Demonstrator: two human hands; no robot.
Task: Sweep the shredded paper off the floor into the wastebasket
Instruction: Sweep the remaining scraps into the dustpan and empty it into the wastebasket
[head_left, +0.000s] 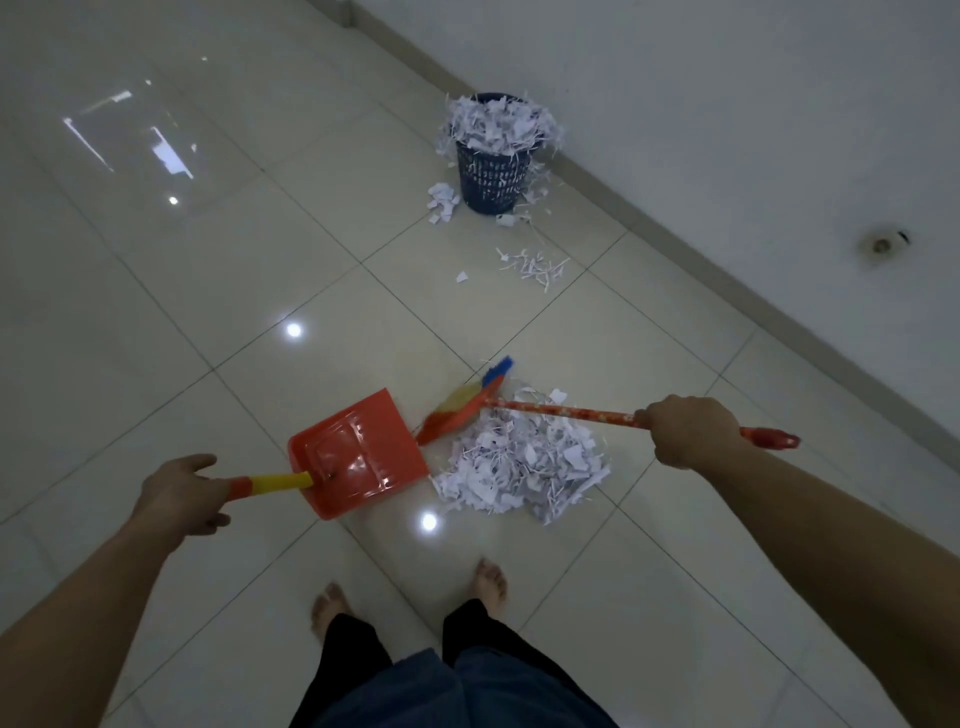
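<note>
Beside dustpan (358, 452) lip, paper pile (524, 467); open tiles (208, 260) leftward.

I see a glossy pale tiled floor (156, 312) with dark grout lines and bright light reflections. The blue wastebasket (493, 176) stands on it near the wall's skirting, heaped with shreds. Small clumps of paper (443, 201) lie just beside the wastebasket, and thin strips (535, 266) a little nearer me. Well nearer than the wastebasket lies the big paper pile (524, 467), the red dustpan (358, 457) beside it. My bare feet (491, 579) stand nearest.
</note>
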